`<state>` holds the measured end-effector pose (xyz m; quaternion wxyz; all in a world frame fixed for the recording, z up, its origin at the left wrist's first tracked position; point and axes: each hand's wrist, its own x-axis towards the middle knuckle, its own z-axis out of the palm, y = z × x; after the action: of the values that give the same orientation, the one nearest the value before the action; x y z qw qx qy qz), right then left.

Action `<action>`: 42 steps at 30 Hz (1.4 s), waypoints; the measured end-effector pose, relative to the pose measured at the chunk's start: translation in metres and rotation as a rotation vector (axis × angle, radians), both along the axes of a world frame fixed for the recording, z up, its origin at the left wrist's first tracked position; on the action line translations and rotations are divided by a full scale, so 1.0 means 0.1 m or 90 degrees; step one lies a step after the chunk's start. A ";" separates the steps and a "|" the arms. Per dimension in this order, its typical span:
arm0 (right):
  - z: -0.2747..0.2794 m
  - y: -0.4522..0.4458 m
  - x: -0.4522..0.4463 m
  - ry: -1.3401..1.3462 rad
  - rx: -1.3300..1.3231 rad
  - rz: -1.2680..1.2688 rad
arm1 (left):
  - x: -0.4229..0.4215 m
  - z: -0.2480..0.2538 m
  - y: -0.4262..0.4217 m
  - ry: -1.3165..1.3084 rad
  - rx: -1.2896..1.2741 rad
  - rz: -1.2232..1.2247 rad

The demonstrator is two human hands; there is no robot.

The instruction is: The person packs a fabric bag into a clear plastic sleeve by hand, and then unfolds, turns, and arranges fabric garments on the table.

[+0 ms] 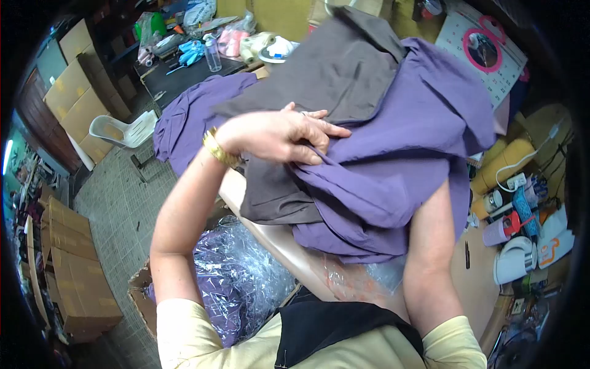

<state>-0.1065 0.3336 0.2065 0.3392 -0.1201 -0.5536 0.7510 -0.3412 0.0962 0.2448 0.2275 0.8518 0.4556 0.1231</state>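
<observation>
A large piece of purple and dark grey cloth is raised in loose folds above the table. My left hand, with a gold watch at the wrist, is closed on a purple fold, pinching it between thumb and fingers. My right forearm reaches up under the cloth on the right side. The right hand itself is hidden by the fabric, so its fingers cannot be seen. More purple cloth lies behind, to the left.
Below left, an open carton holds purple items in clear plastic. On the table lie a dark pen and white mugs. A white chair, cardboard boxes and a cluttered dark desk stand beyond.
</observation>
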 end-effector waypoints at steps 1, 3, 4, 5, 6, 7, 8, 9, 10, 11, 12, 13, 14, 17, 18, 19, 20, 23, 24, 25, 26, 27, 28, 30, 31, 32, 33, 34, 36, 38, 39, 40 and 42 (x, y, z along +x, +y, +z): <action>0.08 0.02 0.18 0.004 0.005 -0.044 | 0.08 -0.12 -0.02 0.000 0.038 0.011; 0.25 0.10 0.56 0.006 0.033 -0.148 | 0.25 -0.23 -0.12 0.002 0.090 0.003; 0.35 0.17 0.76 0.002 0.053 -0.212 | 0.36 -0.28 -0.18 0.001 0.121 0.027; 0.43 0.19 0.95 -0.009 0.075 -0.275 | 0.47 -0.35 -0.25 -0.001 0.151 0.050; 0.57 0.26 1.18 -0.023 0.098 -0.341 | 0.57 -0.42 -0.31 0.019 0.164 0.063; 0.70 0.33 1.41 -0.037 0.121 -0.392 | 0.67 -0.47 -0.38 0.032 0.169 0.085; 0.95 0.68 1.91 -0.015 0.154 -0.404 | 0.75 -0.52 -0.42 0.028 0.183 0.105; 1.13 0.40 1.92 -0.029 0.337 -0.627 | 0.82 -0.59 -0.44 0.021 0.193 0.126; 1.33 0.10 1.89 -0.060 0.460 -0.688 | 0.91 -0.64 -0.44 0.007 0.196 0.164; 1.45 -0.42 1.71 -0.175 0.632 -0.653 | 0.99 -0.68 -0.43 -0.004 0.198 0.209; 1.48 -1.00 1.37 -0.310 0.693 -0.564 | 1.05 -0.78 -0.38 0.016 0.214 0.244; 1.35 -1.48 0.95 -0.325 0.634 -0.401 | 1.11 -0.94 -0.33 0.021 0.247 0.270; 1.14 -1.72 0.64 -0.475 0.833 -0.364 | 1.14 -1.03 -0.28 0.042 0.268 0.287; 0.36 -1.46 0.00 -0.916 1.076 -0.263 | 1.21 -1.26 -0.23 0.073 0.330 0.310; 0.20 -1.23 -0.17 -0.961 0.964 -0.208 | 1.20 -1.22 -0.28 0.109 0.282 0.287; -0.05 -0.90 -0.30 -0.986 0.883 -0.159 | 1.17 -1.30 -0.30 0.091 0.307 0.270; -0.34 -0.66 -0.37 -0.981 0.848 -0.128 | 1.06 -1.22 -0.32 0.063 0.251 0.203; -1.03 -0.36 -0.52 -0.909 0.856 -0.173 | 0.32 -0.84 -0.35 -0.363 0.035 0.064; -1.10 -0.32 -0.53 -0.886 0.850 -0.183 | 0.00 -0.88 -0.31 -0.541 0.116 0.174; -1.14 -0.30 -0.52 -0.885 0.855 -0.179 | -0.36 -1.01 -0.24 -0.718 0.197 0.283; -1.16 -0.28 -0.50 -0.871 0.836 -0.179 | -0.80 -1.19 -0.11 -0.626 0.436 0.489; -1.17 -0.27 -0.49 -0.856 0.818 -0.178 | -1.36 -1.46 -0.05 -0.370 0.627 0.733; -1.18 -0.26 -0.50 -0.853 0.814 -0.178 | -2.00 -1.88 -0.03 -0.063 0.689 0.956; -1.22 -0.23 -0.51 -0.853 0.813 -0.175 | -2.56 -2.42 -0.12 0.083 0.421 1.350; -1.24 -0.21 -0.51 -0.856 0.810 -0.173 | -2.75 -2.58 -0.18 0.078 0.273 1.467; -1.26 -0.19 -0.51 -0.865 0.802 -0.165 | -2.88 -2.64 -0.31 -0.042 0.218 1.455; -1.27 -0.17 -0.53 -0.865 0.801 -0.166 | -2.94 -2.69 -0.44 -0.159 0.160 1.434; -1.28 -0.16 -0.53 -0.866 0.806 -0.168 | -2.95 -2.65 -0.52 -0.112 0.215 1.420; -1.31 -0.16 -0.52 -0.871 0.808 -0.170 | -3.03 -2.61 -0.59 -0.108 0.343 1.403; -1.30 -0.16 -0.52 -0.873 0.813 -0.170 | -3.00 -2.38 -0.60 -0.119 0.388 1.383; -1.29 -0.16 -0.52 -0.875 0.813 -0.171 | -3.07 -2.30 -0.55 -0.135 0.463 1.337; -1.29 -0.15 -0.52 -0.879 0.813 -0.162 | -2.94 -2.01 -0.48 -0.170 0.494 1.257; -1.28 -0.08 -0.52 -0.884 0.814 -0.131 | -2.72 -1.40 -0.14 -0.632 0.623 0.915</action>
<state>-0.1589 0.3251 0.0787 -0.0001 -0.3797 -0.9245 0.0328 -0.6128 0.0825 0.1045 -0.1124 0.2259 0.6149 0.7472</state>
